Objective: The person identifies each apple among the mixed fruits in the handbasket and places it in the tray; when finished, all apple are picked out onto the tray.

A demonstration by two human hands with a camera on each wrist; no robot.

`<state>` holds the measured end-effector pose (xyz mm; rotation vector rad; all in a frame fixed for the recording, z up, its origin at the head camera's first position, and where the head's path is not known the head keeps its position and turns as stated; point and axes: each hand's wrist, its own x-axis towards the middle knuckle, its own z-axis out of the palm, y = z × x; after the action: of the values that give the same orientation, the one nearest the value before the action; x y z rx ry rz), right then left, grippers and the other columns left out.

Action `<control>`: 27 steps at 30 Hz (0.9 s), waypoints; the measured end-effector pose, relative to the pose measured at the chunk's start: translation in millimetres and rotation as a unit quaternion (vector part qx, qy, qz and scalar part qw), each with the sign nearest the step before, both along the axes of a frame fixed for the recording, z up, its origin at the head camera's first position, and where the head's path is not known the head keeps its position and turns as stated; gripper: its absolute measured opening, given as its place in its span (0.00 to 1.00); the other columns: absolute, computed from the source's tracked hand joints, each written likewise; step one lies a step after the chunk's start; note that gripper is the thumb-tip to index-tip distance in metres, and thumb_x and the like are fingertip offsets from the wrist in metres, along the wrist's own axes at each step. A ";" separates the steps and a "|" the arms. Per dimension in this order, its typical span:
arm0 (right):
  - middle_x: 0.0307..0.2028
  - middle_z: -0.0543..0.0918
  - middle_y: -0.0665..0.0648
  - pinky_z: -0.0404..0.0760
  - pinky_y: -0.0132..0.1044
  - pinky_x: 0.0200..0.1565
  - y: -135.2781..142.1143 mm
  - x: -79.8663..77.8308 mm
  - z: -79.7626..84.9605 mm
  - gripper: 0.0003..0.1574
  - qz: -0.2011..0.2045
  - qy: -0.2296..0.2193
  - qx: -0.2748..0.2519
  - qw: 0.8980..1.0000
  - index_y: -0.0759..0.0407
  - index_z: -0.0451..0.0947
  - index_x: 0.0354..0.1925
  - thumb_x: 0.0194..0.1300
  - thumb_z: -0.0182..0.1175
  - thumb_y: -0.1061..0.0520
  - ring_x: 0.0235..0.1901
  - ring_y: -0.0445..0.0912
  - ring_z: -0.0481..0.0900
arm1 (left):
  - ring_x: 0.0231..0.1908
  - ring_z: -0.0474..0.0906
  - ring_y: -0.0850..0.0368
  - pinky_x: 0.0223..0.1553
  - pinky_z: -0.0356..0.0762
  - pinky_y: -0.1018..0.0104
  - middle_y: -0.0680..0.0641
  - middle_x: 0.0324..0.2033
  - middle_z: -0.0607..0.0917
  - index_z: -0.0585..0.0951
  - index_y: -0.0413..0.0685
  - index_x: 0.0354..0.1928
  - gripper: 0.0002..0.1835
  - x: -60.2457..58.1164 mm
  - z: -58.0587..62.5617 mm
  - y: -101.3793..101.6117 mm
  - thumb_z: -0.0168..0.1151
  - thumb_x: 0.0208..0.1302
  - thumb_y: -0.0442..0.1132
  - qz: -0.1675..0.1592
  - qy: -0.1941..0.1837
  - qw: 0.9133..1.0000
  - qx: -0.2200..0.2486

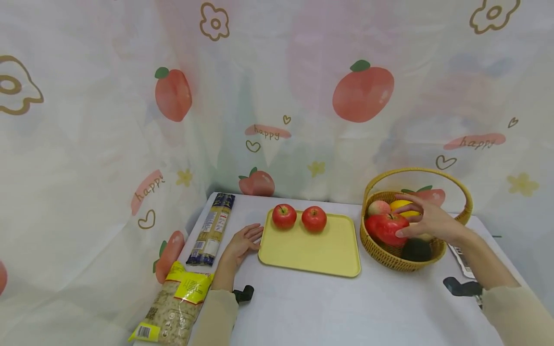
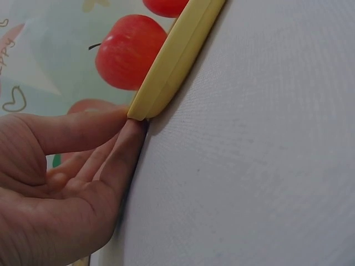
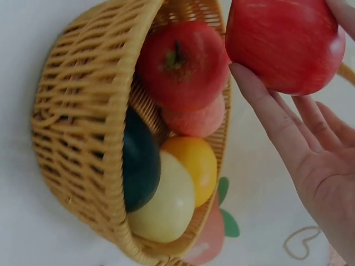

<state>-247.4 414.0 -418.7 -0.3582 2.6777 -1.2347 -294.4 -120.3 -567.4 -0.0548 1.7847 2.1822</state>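
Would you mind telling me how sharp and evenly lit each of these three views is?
Head view: soft, even light, faint shadows, wide-angle bending of the backdrop, the right hand slightly blurred. Left wrist view: the left hand and tray edge sharp, the apple softer. Right wrist view: basket sharp, mild sheen on the held apple.

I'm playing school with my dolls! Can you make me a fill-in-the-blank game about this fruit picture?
1. The yellow tray has ____ red apples on it.
2. The right hand holds a red ____ over the basket.
3. The left hand touches the edge of the ____.
4. The darkest fruit in the basket is dark ____.

Missing words: two; apple; tray; green
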 end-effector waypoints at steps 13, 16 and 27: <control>0.64 0.79 0.65 0.88 0.40 0.49 -48.4 5.1 7.8 0.67 -0.003 0.043 -0.051 0.998 0.46 0.52 0.83 0.56 0.80 0.53 0.61 0.70 0.79 | 0.74 0.67 0.41 0.54 0.84 0.64 0.34 0.73 0.71 0.64 0.36 0.77 0.44 -1.5 -1.9 -1.2 0.55 0.57 0.09 -0.008 -0.007 1.000 0.003; 0.64 0.79 0.65 0.88 0.38 0.49 -60.4 3.8 7.7 0.67 -0.006 0.052 -0.064 0.997 0.50 0.52 0.82 0.56 0.80 0.53 0.59 0.61 0.83 | 0.74 0.66 0.40 0.53 0.84 0.65 0.33 0.73 0.71 0.63 0.35 0.77 0.44 -1.3 -1.2 -1.3 0.55 0.57 0.09 -0.008 -0.003 1.000 0.002; 0.63 0.80 0.61 0.86 0.36 0.51 -95.3 -3.9 -0.2 0.66 -0.004 0.064 -0.089 0.994 0.45 0.55 0.81 0.54 0.82 0.52 0.62 0.62 0.80 | 0.74 0.66 0.41 0.65 0.77 0.55 0.33 0.73 0.71 0.63 0.36 0.77 0.44 -1.1 1.4 -1.0 0.55 0.57 0.09 -0.004 -0.007 1.000 0.004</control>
<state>-251.4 318.7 -418.9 -0.4659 2.6829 -1.5060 -295.5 -121.3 -566.0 -0.0619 1.7660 2.1769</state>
